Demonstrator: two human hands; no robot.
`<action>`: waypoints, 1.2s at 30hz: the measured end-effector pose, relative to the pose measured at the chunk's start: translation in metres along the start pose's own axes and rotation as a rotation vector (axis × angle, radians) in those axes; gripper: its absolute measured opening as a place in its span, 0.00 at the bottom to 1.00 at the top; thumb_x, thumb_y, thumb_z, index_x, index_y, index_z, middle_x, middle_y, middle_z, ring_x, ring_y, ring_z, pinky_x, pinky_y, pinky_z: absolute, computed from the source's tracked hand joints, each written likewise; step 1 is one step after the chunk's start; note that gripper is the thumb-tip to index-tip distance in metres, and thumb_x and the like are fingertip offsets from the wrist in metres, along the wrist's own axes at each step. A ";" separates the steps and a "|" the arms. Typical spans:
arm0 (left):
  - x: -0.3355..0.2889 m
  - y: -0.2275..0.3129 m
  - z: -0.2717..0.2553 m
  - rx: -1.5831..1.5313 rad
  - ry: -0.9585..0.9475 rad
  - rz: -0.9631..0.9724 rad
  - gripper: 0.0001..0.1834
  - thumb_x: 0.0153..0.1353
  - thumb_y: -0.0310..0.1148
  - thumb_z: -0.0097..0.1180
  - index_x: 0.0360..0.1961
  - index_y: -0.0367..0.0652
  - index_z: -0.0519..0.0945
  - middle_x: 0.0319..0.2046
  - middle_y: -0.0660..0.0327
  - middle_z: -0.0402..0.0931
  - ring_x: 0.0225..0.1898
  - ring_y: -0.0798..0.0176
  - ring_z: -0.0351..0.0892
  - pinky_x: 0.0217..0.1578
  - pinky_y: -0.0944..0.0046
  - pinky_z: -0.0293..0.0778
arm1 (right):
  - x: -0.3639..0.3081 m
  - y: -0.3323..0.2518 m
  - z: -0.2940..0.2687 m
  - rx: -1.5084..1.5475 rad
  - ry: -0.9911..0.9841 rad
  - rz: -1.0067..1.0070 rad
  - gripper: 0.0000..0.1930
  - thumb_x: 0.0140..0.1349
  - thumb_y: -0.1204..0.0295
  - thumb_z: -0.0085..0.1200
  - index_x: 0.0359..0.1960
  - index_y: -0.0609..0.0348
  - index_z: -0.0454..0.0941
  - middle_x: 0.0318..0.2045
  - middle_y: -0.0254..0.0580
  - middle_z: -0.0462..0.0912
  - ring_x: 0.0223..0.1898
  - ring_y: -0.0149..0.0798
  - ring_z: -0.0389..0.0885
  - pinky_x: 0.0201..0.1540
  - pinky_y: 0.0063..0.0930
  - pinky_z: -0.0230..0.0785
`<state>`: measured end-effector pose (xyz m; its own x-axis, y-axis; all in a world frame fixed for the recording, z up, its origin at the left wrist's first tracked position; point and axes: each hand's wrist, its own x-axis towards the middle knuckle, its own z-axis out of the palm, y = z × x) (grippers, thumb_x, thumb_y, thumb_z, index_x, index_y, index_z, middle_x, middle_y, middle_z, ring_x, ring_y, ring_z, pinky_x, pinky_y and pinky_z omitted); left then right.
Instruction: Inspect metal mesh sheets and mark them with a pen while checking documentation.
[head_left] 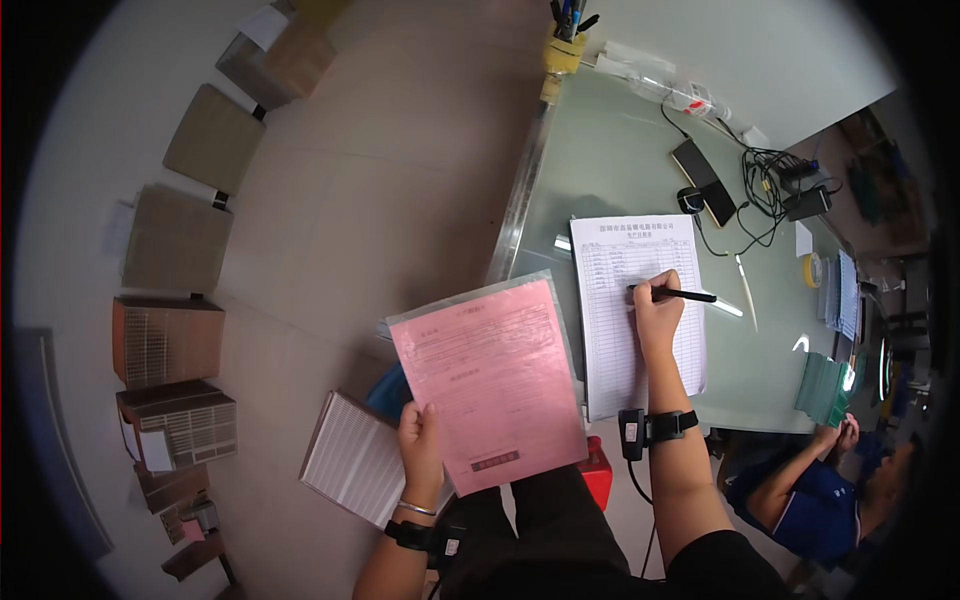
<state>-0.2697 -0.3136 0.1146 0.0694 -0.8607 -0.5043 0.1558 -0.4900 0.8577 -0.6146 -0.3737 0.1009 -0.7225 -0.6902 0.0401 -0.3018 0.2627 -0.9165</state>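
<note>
My left hand (420,445) grips the lower left edge of a pink printed sheet (490,390) in a clear plastic sleeve, its thumb on top. The sheet is held tilted above my lap, left of the table. In my right hand (660,308) is a black pen (688,294), its tip at the upper part of a white printed form (635,345). That form tops a stack of paper on the table's near left part, and its upper rows carry handwriting. Both my wrists wear black straps with small boxes.
On the green-topped table (590,140) lie a phone (703,180), tangled black cables (768,185), a plastic bottle (690,98) and yellow tape (811,270). A pen holder (565,52) stands at the far corner. At right a co-worker (815,510) handles green pieces (822,390). Boxes (165,340) line the left wall.
</note>
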 end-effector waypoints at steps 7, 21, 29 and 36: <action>-0.001 0.001 -0.005 0.055 0.018 0.023 0.09 0.68 0.34 0.44 0.40 0.38 0.71 0.38 0.64 0.74 0.38 0.74 0.70 0.43 0.71 0.68 | 0.017 0.008 -0.022 0.128 0.009 0.098 0.08 0.55 0.78 0.49 0.24 0.58 0.63 0.17 0.32 0.70 0.19 0.23 0.66 0.21 0.17 0.59; 0.001 0.002 0.002 -0.014 -0.026 0.012 0.10 0.68 0.34 0.45 0.41 0.38 0.71 0.40 0.61 0.74 0.41 0.71 0.72 0.46 0.68 0.69 | 0.026 0.026 -0.032 0.044 0.161 -0.036 0.08 0.51 0.77 0.53 0.22 0.60 0.64 0.16 0.31 0.68 0.19 0.23 0.66 0.23 0.20 0.61; -0.001 0.005 0.008 0.009 0.030 0.009 0.09 0.68 0.34 0.45 0.39 0.38 0.72 0.34 0.65 0.73 0.35 0.75 0.69 0.41 0.72 0.67 | 0.025 0.022 -0.031 -0.057 0.142 -0.025 0.08 0.50 0.77 0.53 0.21 0.60 0.64 0.15 0.32 0.69 0.18 0.24 0.66 0.22 0.20 0.61; -0.001 0.003 0.006 0.038 0.030 0.005 0.09 0.68 0.33 0.45 0.39 0.37 0.72 0.33 0.65 0.73 0.34 0.76 0.68 0.39 0.73 0.67 | 0.025 0.021 -0.031 -0.069 0.162 -0.069 0.09 0.49 0.77 0.53 0.20 0.61 0.64 0.14 0.32 0.69 0.17 0.25 0.67 0.22 0.21 0.62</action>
<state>-0.2755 -0.3149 0.1185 0.0993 -0.8590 -0.5023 0.1174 -0.4912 0.8631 -0.6582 -0.3647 0.0949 -0.7876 -0.5922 0.1703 -0.3920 0.2683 -0.8800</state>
